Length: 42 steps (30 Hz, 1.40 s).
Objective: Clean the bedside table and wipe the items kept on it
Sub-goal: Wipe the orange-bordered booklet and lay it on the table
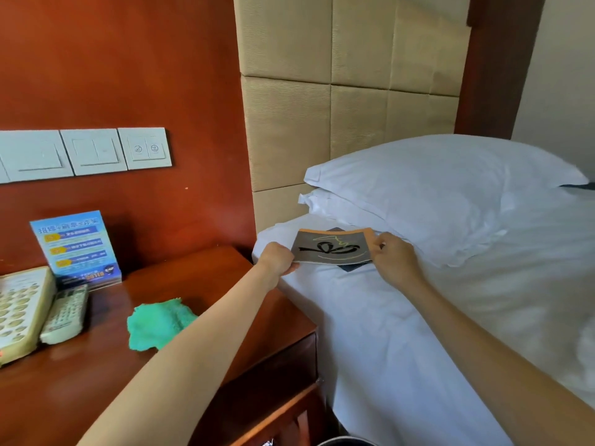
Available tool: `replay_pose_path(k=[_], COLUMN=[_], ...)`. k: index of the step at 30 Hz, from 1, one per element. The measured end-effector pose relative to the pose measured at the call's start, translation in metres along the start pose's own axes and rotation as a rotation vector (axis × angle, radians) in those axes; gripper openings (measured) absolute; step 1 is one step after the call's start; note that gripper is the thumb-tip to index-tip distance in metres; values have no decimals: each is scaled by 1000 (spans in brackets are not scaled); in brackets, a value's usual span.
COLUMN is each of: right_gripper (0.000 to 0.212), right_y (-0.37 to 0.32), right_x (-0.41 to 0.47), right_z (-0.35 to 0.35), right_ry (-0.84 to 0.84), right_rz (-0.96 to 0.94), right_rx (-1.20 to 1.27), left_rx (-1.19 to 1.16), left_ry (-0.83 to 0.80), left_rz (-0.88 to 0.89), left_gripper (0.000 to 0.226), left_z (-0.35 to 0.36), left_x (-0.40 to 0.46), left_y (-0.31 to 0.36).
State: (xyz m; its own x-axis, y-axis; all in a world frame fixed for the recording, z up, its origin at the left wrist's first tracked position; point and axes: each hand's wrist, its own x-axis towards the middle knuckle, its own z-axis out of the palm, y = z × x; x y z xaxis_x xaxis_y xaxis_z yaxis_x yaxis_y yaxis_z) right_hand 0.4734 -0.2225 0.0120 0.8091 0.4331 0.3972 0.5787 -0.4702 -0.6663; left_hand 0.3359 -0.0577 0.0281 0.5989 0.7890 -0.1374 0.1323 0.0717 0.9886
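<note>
Both hands are holding a grey booklet (pixel 333 246) with an orange border just above the bed (pixel 370 317), near its left edge by the pillows (pixel 444 194). The left hand (pixel 277 259) is pinching its left end; the right hand (pixel 393 259) is pinching its right end. A green cloth (pixel 159 323) is lying crumpled mid-tabletop on the bedside table (pixel 225 272); 1 remote (pixel 66 313), 1 telephone (pixel 19 312) and 1 blue card (pixel 75 249) are sitting along its left rear edge.

Looking forward and down from head height, standing close over the bedside table (pixel 199 278), facing the wall behind it, taking in bed (pixel 418 317) to its right
</note>
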Motion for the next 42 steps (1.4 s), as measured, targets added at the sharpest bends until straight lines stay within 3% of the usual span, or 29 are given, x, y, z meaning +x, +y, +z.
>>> replay_pose_path(k=[5,10,20,24,27,33,36,40,42], right_gripper=[27,42,37,37,37,38,29,47,42], right_y=[-22,-64,-141,-171,-189,-210,-210,-201,-196], right_x=[-5,-25,-99,-133,-156,-186,-190,-197,-202], right_z=[-3,4,64,94,110,136,153,172,174], right_ry=[100,137,29,-84,-153,-342,-239,-444,-453], right_rz=[-53,-46,-108,-86,-114,-242,-323,-471,-524], right_rx=[216,513,971,1070,1088,958,563,-124,-256], left_rx=[-134,-229,-437,-597,-579,-435,-277,-269,-313], left_ry=[-116,-144,57,85,161,481,624,631,607], left_rz=[24,115,369,402,462,564,703,687,649], left_gripper=[17,32,23,32,35,32,35,34,32], left_z=[-18,-58,-164,-201,-224,-266,-282,-299,-305], left_x=[-13,-31,-88,-124,-147,-171,-180,-184,-185], left_y=[7,8,-25,-43,-58,-94,-109,-116,-118])
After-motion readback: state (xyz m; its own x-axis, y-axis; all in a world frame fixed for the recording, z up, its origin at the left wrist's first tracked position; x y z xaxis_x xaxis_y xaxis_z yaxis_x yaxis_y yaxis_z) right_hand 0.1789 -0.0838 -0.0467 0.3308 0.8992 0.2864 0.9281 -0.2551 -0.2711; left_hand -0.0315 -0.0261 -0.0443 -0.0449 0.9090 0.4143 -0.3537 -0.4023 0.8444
